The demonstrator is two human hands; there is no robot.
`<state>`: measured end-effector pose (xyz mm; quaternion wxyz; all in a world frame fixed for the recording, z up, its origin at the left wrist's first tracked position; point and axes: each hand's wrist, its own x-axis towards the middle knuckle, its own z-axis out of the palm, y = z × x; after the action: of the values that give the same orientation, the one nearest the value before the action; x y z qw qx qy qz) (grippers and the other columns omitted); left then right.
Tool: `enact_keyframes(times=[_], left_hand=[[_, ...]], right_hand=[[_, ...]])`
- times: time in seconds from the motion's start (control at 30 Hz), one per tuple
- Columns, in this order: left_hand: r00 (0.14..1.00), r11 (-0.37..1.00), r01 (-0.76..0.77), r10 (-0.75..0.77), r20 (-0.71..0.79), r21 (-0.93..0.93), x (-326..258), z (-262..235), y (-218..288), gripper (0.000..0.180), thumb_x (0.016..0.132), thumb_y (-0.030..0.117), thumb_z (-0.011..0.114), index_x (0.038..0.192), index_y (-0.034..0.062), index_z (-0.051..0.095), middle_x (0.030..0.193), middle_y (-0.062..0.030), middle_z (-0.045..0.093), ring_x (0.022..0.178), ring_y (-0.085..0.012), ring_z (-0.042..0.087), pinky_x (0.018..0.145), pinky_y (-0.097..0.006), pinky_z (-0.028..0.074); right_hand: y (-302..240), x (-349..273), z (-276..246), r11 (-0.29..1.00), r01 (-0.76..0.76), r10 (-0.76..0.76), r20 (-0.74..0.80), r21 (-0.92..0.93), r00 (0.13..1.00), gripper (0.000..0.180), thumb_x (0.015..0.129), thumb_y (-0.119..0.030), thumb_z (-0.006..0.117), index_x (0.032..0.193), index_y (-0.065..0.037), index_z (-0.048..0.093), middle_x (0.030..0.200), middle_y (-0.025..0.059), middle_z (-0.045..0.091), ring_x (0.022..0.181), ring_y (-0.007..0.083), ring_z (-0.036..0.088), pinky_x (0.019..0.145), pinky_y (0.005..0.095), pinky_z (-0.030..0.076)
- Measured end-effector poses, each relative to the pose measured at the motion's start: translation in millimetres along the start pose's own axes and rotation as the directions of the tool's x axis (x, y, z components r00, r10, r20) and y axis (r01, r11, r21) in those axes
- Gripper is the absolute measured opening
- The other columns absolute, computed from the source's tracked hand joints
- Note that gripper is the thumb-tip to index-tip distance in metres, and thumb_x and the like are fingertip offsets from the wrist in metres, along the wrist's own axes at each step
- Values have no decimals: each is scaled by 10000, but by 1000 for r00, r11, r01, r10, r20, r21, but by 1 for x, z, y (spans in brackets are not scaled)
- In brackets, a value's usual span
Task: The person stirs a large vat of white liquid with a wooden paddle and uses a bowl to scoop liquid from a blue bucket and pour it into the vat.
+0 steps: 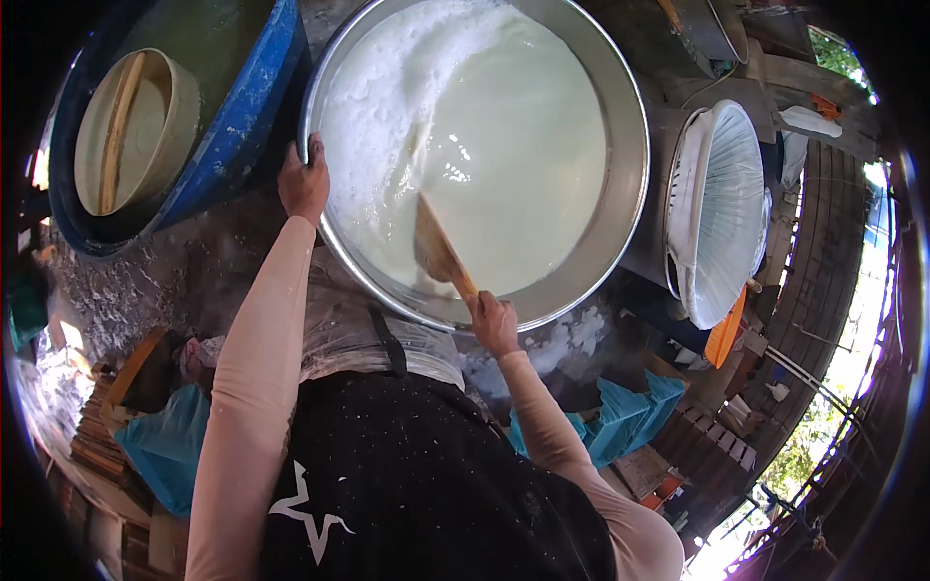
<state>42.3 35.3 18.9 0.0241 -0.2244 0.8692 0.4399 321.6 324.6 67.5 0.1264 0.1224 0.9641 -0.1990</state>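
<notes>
Head view, right hand (pixel 495 322) grasping wooden paddle (pixel 441 250), blade half-sunk in milky liquid (pixel 504 165), left hand (pixel 305 182) gripping basin rim (pixel 312 107).

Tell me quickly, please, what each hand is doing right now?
Left hand: closed on the metal basin's rim.
Right hand: closed around the wooden paddle.
</notes>
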Motion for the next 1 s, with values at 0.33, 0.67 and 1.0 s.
enact_keyframes(times=[0.33,0.67,1.0], left_hand=[[994,994,-105,104,-39,-37,9,-5,-33,474,988,433,546,1142,-9,624,1051,-265,674,990,-438,643,839,-454,498],[987,988,-147,149,-55,40,9,-2,-30,419,984,411,555,1133,27,634,1044,-239,678,980,-427,643,836,-451,499],[998,999,-49,49,-38,21,7,2,-13,463,975,476,529,1108,45,635,1036,-245,679,991,-455,629,838,-482,497]], right_hand=[[91,-12,-117,615,-533,368,386,581,846,404,1023,-367,519,851,-18,630,566,27,536,522,109,544,495,299,437],[151,197,-46,808,-352,536,-339,473,773,472,998,-396,502,830,23,642,662,187,647,605,350,649,577,466,497],[78,157,38,946,-230,291,-284,230,914,455,992,-374,498,753,-10,630,611,167,648,593,366,651,621,468,500]])
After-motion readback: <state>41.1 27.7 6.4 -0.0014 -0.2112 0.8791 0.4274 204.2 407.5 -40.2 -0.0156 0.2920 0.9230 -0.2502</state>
